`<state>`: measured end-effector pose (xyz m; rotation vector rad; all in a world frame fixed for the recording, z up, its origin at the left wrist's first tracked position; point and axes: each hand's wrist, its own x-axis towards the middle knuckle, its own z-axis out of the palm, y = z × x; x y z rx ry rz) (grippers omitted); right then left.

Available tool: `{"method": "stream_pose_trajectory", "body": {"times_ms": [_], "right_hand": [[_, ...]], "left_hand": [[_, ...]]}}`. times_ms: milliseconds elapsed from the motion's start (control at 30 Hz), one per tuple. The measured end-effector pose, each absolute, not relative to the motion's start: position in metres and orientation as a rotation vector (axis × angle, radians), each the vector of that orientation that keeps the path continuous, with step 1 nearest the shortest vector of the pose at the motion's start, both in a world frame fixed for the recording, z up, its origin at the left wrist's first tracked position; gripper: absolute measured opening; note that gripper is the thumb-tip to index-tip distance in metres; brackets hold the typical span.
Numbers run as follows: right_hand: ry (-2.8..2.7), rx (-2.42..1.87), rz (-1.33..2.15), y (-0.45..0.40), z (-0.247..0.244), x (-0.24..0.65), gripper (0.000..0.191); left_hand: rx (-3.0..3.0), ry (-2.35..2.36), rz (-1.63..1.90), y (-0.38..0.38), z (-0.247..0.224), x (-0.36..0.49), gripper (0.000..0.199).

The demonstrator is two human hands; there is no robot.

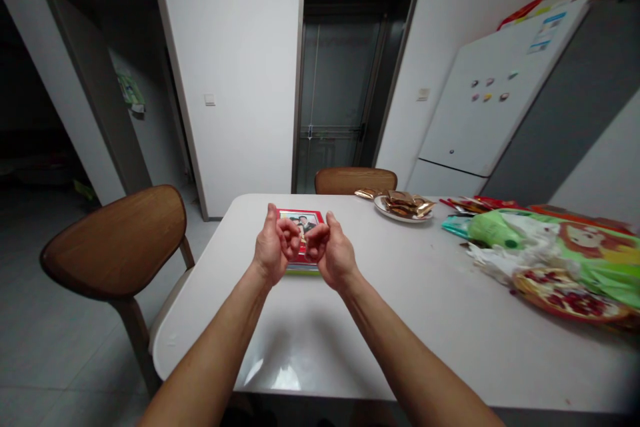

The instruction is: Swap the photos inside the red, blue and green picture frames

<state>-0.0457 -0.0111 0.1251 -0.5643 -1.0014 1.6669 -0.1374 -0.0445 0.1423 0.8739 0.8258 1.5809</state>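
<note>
One white counter (425, 300) spreads around the red-edged picture (302, 221); its top looks slick, so I'd reckon anything bumped there could slide. Well to the right of the picture sprawls a green bag (493, 228), and a forearm swung wide might drag it along. Also right of the picture, but closer, stands a plate (395, 215) heaped with packets (403, 201); they're piled loosely, so a knock could spill them. The picture itself lies flat, partly hidden by the left hand (276, 245) and the right hand (334, 251). I can't tell from here whether either touches it; a careless brush could push it askew. On both hands the fingers (289, 229) are half curled, thumbs up, with no object visible in them. Hooked that loosely, they'd probably lose a smooth edge if they lifted in haste.
</note>
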Motion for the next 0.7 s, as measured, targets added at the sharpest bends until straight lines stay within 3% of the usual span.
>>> {"method": "stream_pose_trajectory", "body": {"times_ms": [100, 333, 433, 567, 700], "right_hand": [[-1.089, -0.615, 1.76, -0.009, 0.123, -0.046, 0.056], [-1.288, -0.801, 1.693, -0.009, 0.116, -0.048, 0.058], [-1.546, -0.949, 1.273, 0.008, 0.1, -0.048, 0.053], [-2.046, -1.161, 0.373, 0.038, 0.069, -0.041, 0.024], [-2.379, -1.25, 0.002, 0.038, 0.053, -0.032, 0.028]], "left_hand": [[0.868, 0.862, 1.416, -0.044, 0.14, -0.137, 0.066], [0.86, 0.923, 1.384, -0.043, 0.13, -0.134, 0.067], [0.756, 1.041, 1.383, -0.038, 0.113, -0.138, 0.065], [0.593, 1.16, 1.353, -0.033, 0.074, -0.144, 0.046], [0.517, 1.163, 1.431, -0.029, 0.042, -0.143, 0.03]]}}
